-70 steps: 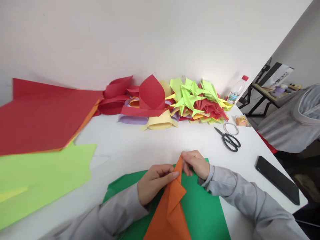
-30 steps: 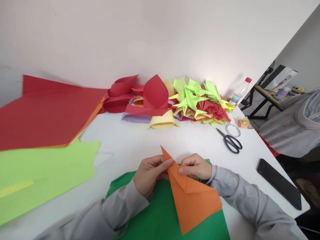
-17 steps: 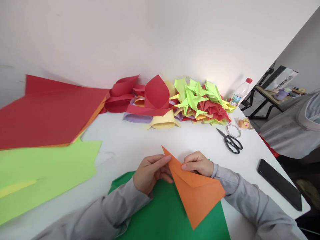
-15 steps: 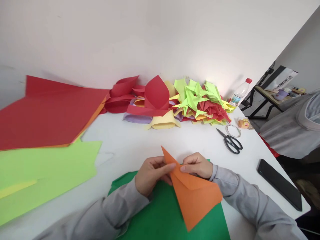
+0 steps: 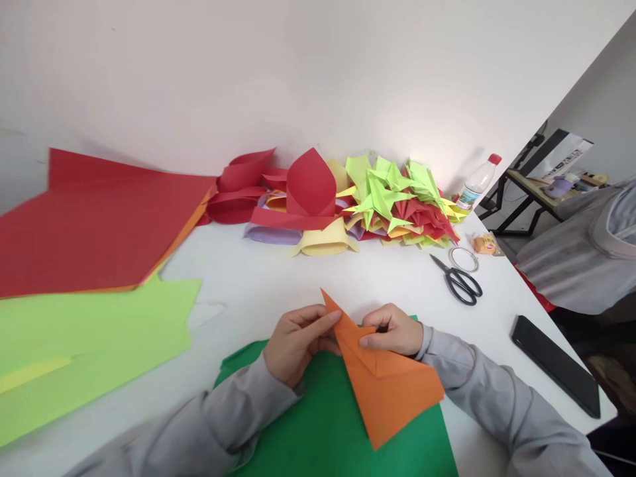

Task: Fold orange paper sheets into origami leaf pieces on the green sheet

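A folded sheet of orange paper [image 5: 397,391] is held between my two hands, its narrow tip pointing up and away from me. My left hand [image 5: 298,341] pinches its left edge near that tip, thumb on top. On the right, my right hand [image 5: 395,331] grips the upper edge, thumb on the face and fingers curled behind, partly hidden. Crease lines show across the middle of the orange paper. Green paper [image 5: 308,417] lies on the white table under both hands.
Red sheets [image 5: 99,232] and light green sheets [image 5: 109,338] cover the left side. Behind are rolled paper shapes [image 5: 311,185] and folded stars [image 5: 382,195]. Scissors [image 5: 460,281], tape [image 5: 464,259], a bottle [image 5: 477,183] and a black phone [image 5: 556,364] lie right. Another person's grey clothing [image 5: 571,252] shows beyond.
My left thumb has slid up the orange paper's edge toward its tip. A small flap now stands out beside my right thumb, and the paper's lower corner has risen slightly.
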`<state>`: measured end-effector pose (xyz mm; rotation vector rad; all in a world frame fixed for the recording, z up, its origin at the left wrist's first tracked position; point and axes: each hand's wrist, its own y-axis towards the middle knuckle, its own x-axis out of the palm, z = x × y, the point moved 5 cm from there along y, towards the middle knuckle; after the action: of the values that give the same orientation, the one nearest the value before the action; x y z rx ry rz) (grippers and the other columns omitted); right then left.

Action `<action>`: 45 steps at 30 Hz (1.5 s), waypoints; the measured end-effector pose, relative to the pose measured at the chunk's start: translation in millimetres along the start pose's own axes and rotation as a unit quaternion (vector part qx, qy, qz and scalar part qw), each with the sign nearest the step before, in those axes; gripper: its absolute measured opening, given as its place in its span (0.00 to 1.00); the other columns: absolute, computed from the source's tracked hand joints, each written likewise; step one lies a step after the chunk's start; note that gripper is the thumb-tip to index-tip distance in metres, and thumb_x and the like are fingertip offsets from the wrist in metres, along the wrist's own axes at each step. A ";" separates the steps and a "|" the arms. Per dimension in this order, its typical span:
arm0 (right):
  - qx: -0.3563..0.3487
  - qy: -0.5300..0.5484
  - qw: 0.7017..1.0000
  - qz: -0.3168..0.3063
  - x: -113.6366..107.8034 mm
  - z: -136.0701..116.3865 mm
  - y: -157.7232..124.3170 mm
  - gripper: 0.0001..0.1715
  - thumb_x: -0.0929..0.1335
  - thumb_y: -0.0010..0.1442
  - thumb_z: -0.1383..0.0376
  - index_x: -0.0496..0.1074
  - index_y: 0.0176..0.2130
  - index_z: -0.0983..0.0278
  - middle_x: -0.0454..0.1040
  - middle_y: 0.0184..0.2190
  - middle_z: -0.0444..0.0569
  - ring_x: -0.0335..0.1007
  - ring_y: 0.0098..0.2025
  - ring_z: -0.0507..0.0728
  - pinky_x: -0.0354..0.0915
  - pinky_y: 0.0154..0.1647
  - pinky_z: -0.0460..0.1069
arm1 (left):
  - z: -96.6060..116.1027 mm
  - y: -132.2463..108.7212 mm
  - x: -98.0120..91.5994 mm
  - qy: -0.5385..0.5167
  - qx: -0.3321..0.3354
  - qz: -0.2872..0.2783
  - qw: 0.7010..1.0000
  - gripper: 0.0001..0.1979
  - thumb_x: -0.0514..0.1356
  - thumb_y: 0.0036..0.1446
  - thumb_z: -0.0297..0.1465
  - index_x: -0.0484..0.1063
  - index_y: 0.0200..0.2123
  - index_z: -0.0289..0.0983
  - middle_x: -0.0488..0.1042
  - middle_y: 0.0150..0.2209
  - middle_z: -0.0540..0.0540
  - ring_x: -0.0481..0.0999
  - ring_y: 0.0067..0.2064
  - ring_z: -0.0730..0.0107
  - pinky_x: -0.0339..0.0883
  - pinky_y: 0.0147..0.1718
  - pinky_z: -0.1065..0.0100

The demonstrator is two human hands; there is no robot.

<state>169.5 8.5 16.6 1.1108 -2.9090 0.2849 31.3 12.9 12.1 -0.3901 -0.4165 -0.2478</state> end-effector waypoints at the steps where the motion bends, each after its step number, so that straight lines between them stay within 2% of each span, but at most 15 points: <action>1: -0.003 -0.007 1.000 -0.001 -0.3 -0.4 -0.1 0.30 0.72 0.47 0.47 0.58 0.17 0.65 0.54 0.15 0.35 0.46 0.18 0.44 0.45 0.19 0.43 | 1.1 0.6 -0.6 -0.013 0.004 0.006 1.000 0.16 0.73 0.35 0.38 0.74 0.19 0.32 0.77 0.20 0.45 0.75 0.21 0.68 0.73 0.19 0.69; 6: -0.004 -0.015 1.000 -0.017 -1.2 -2.9 -1.9 0.29 0.72 0.48 0.50 0.56 0.17 0.64 0.52 0.15 0.35 0.45 0.19 0.44 0.44 0.19 0.44 | 3.1 3.1 -2.3 -0.053 0.017 0.017 0.998 0.15 0.74 0.32 0.34 0.74 0.21 0.32 0.77 0.20 0.47 0.76 0.22 0.67 0.74 0.19 0.69; 10: 0.009 0.002 0.999 -0.031 -3.4 -2.6 -3.5 0.27 0.72 0.47 0.53 0.55 0.16 0.64 0.50 0.15 0.35 0.43 0.19 0.44 0.43 0.19 0.44 | 3.6 3.9 -7.0 -0.068 0.037 0.050 0.996 0.15 0.75 0.30 0.33 0.74 0.21 0.33 0.76 0.20 0.49 0.75 0.22 0.68 0.74 0.18 0.70; 16: 0.019 0.015 0.999 -0.047 -6.9 -2.9 -3.1 0.24 0.71 0.46 0.59 0.54 0.15 0.63 0.49 0.14 0.34 0.42 0.18 0.44 0.41 0.19 0.44 | 7.3 4.6 -11.5 -0.055 0.040 0.097 0.993 0.15 0.74 0.28 0.33 0.75 0.21 0.33 0.75 0.18 0.48 0.74 0.20 0.69 0.72 0.16 0.73; 22: 0.013 0.014 0.999 -0.048 -5.5 -7.2 -3.1 0.23 0.70 0.46 0.61 0.53 0.15 0.63 0.48 0.14 0.34 0.41 0.17 0.44 0.41 0.18 0.44 | 9.7 4.5 -13.2 -0.072 0.046 0.114 0.990 0.13 0.73 0.28 0.30 0.76 0.21 0.33 0.77 0.20 0.47 0.75 0.21 0.68 0.71 0.16 0.73; 28: 0.018 0.002 0.999 -0.041 -4.7 -5.4 -3.9 0.25 0.71 0.46 0.59 0.52 0.15 0.63 0.48 0.14 0.34 0.41 0.18 0.44 0.41 0.19 0.44 | 7.9 7.5 -16.6 -0.090 0.018 0.108 0.990 0.09 0.71 0.34 0.28 0.76 0.23 0.31 0.77 0.20 0.46 0.76 0.23 0.68 0.71 0.17 0.74; 32: 0.013 0.005 0.999 -0.040 -5.3 -1.6 -4.0 0.25 0.71 0.47 0.58 0.53 0.15 0.63 0.49 0.14 0.34 0.41 0.18 0.44 0.41 0.19 0.44 | 7.9 9.9 -15.0 -0.114 0.015 0.077 0.990 0.12 0.71 0.37 0.32 0.75 0.22 0.31 0.77 0.22 0.45 0.75 0.23 0.69 0.71 0.17 0.74; 35: 0.012 0.003 0.999 -0.038 -5.6 0.6 -3.8 0.25 0.71 0.47 0.58 0.54 0.15 0.63 0.49 0.15 0.34 0.42 0.18 0.44 0.41 0.19 0.44 | 7.5 9.8 -13.5 -0.115 0.021 0.064 0.991 0.16 0.72 0.35 0.37 0.75 0.22 0.31 0.77 0.22 0.44 0.75 0.22 0.69 0.71 0.16 0.73; 40: 0.021 -0.010 0.999 -0.032 -6.4 1.9 -3.9 0.26 0.71 0.47 0.55 0.54 0.16 0.63 0.49 0.14 0.35 0.42 0.19 0.44 0.41 0.19 0.44 | 7.6 6.8 -11.7 -0.066 0.048 0.068 0.994 0.15 0.75 0.28 0.30 0.76 0.23 0.33 0.76 0.21 0.48 0.74 0.21 0.72 0.71 0.17 0.74; 45: 0.014 -0.006 0.999 -0.031 -6.5 1.5 -3.9 0.27 0.71 0.47 0.55 0.53 0.16 0.63 0.48 0.15 0.34 0.41 0.19 0.44 0.41 0.19 0.44 | 5.8 7.5 -12.7 -0.062 0.033 0.091 0.993 0.14 0.75 0.25 0.30 0.77 0.20 0.32 0.76 0.20 0.47 0.74 0.21 0.70 0.70 0.15 0.74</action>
<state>177.0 9.6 15.3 1.2093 -2.8835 0.3182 20.3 24.0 9.1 -0.3776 -0.5069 -0.0321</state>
